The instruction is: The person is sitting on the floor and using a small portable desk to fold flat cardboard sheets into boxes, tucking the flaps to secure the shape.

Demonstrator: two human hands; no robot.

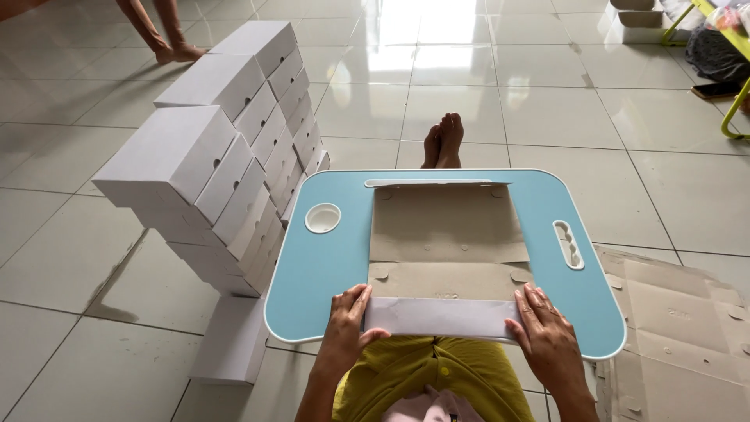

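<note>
Seated on the floor, legs out under a low blue desk (328, 266) with rounded corners.

A flat cardboard box blank (447, 234), brown side up, lies centred on the desk, square to its edges. Its near flap (441, 316) is folded up toward the person, white face outward, right at the desk's near edge. Far flap (436, 183) also looks turned up, though it shows only as a thin pale strip, so hard to be sure.

Left hand (348, 324) pinches the near flap's left end: thumb on the white face, fingers curled over the top edge onto the brown side. Right hand (547, 332) lies flatter at the flap's right end, fingers spread and pressing along the crease, not closed round anything. Held at both ends, probably so the fold stays straight across its full width.

Room: bare blue strips left and right of the blank; a round cup recess (323, 218) on the left, a slot handle (569, 244) on the right, both well apart from the hands. The near edge is crowded, the flap overhanging the lap.

Left of the desk, just beside it, a stepped stack of finished white boxes (226, 148). Right, on the floor tiles (547, 101), more flat brown blanks (680, 328). Another person's bare legs (160, 31) stand far off, top left.
</note>
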